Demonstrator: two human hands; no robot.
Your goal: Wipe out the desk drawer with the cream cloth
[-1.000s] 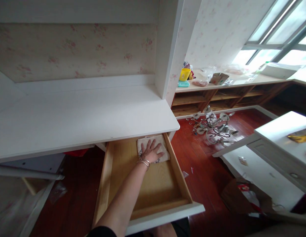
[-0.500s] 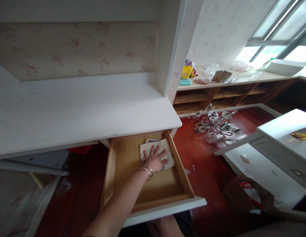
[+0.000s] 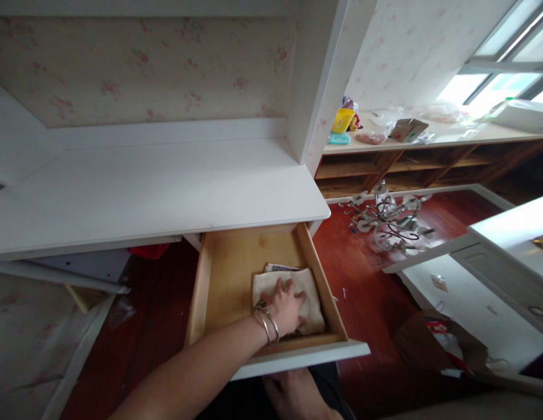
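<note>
My left hand (image 3: 285,304), with bangles at the wrist, presses down on a folded beige cloth (image 3: 313,291) inside a pulled-out wooden drawer (image 3: 228,280). Its fingers are apart and slightly bent on top of the cloth. The cloth lies at the right front of the drawer, close to the front panel (image 3: 306,359), and a patterned edge shows behind it. Below that panel is my right hand (image 3: 298,394), near my dark clothing; its fingers are partly hidden, and whether it holds anything does not show.
Above the drawer spreads a white desktop (image 3: 188,186) with upright panels. On the red floor to the right lies a chandelier (image 3: 394,219). A brown paper bag (image 3: 423,344) stands near a white cabinet (image 3: 508,262). A low shelf unit (image 3: 380,160) carries a yellow container (image 3: 343,120).
My left hand and the cloth have slid toward the drawer's front. The fingers, flat and spread before, are now more bent. The view has shifted slightly.
</note>
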